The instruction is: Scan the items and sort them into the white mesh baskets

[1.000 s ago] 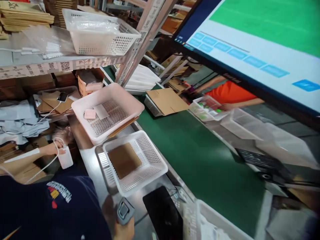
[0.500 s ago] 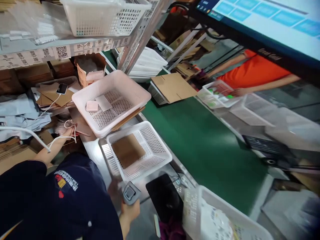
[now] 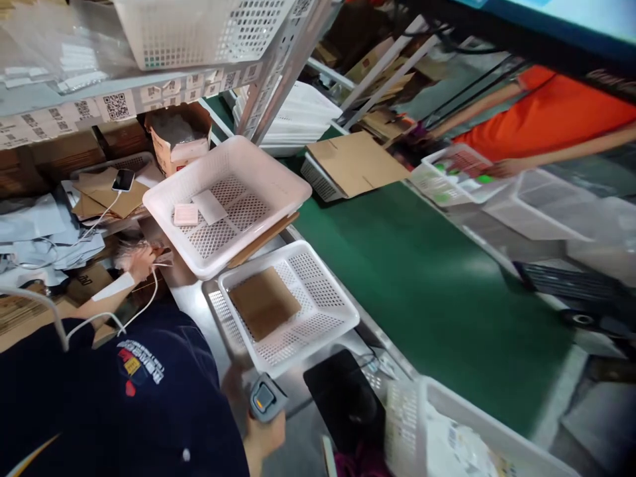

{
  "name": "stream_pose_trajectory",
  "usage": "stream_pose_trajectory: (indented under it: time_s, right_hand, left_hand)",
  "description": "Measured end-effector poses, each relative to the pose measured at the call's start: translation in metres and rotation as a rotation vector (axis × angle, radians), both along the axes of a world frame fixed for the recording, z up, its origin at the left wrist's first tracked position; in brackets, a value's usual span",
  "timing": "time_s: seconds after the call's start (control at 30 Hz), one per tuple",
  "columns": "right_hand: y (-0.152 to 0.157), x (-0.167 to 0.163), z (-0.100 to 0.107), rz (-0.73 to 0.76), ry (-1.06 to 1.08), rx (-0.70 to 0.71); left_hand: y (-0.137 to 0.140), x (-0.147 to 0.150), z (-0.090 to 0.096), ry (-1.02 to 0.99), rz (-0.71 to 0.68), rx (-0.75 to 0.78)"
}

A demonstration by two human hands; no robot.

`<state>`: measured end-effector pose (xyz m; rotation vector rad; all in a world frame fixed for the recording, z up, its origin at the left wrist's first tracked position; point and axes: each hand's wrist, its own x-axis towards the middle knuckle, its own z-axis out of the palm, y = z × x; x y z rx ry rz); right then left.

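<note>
My right hand (image 3: 268,434) is wrapped round a grey handheld barcode scanner (image 3: 267,397), held above the metal table at the lower middle. At the left, my left hand (image 3: 142,260) is closed on crinkled clear plastic packaging (image 3: 130,250); its contents are blurred. A white cable crosses in front of the left forearm. Beside the left hand stands a large white basket (image 3: 278,173) with a small pale pink box (image 3: 185,214) and a white card (image 3: 209,207) in it. Nearer to the scanner, a smaller white basket (image 3: 342,318) holds a flat brown cardboard piece (image 3: 265,303).
A green conveyor belt (image 3: 422,285) runs along the right, with a cardboard-topped basket (image 3: 325,179) on it. Beyond it a co-worker in orange (image 3: 551,122) handles a basket. A black mouse pad (image 3: 342,397), a basket of packages (image 3: 424,430) and a monitor (image 3: 561,30) border the table.
The view has shifted slightly, so the belt side sits further right. My left hand and the plastic have turned, showing a white band on the forearm. An orange light now shows on the scanner.
</note>
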<state>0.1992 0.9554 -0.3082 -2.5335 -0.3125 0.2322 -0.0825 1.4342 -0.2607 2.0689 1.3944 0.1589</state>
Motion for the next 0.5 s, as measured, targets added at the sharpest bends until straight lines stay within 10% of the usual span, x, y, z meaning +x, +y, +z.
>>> stream_pose_trajectory:
  time_s: [0.23, 0.5]
  right_hand:
    - [0.021, 0.006, 0.015, 0.047, 0.065, -0.049]
    - [0.023, -0.004, 0.029, -0.028, 0.163, -0.043]
  left_hand:
    - [-0.016, 0.031, -0.036, 0.041, -0.097, -0.028]
    - [0.001, 0.022, -0.034, -0.016, -0.094, -0.032]
